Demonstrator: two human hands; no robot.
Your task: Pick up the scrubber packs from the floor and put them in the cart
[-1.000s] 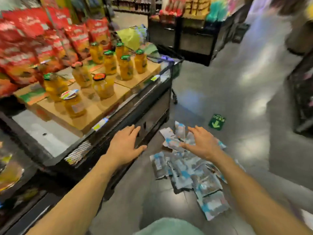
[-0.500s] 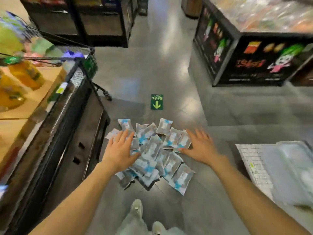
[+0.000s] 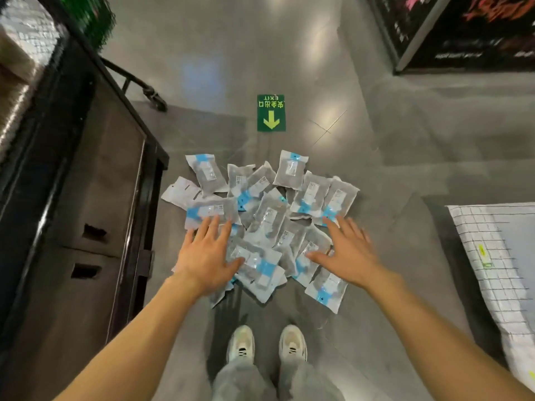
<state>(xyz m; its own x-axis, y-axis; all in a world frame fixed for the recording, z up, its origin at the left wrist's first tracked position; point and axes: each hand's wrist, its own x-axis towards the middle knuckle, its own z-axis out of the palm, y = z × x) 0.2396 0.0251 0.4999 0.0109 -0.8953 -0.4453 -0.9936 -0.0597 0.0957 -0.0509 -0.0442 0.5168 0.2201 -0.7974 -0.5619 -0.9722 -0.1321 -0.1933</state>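
Several scrubber packs, grey pads in clear bags with blue bands, lie in a loose pile on the grey floor ahead of my feet. My left hand is spread flat over the pile's left side, fingers straight. My right hand is spread over its right side, fingers straight too. Neither hand grips a pack. A cart with green plastic trim shows at the top left, behind the display stand; one of its wheels stands on the floor.
A dark display stand rises close on the left. A white gridded surface lies at the right edge. A green exit-arrow sticker marks the floor beyond the pile. Another black display stands top right.
My view has tilted down from the shelf of jars to the floor. Both hands have come down over the pile, and my shoes now show below it.
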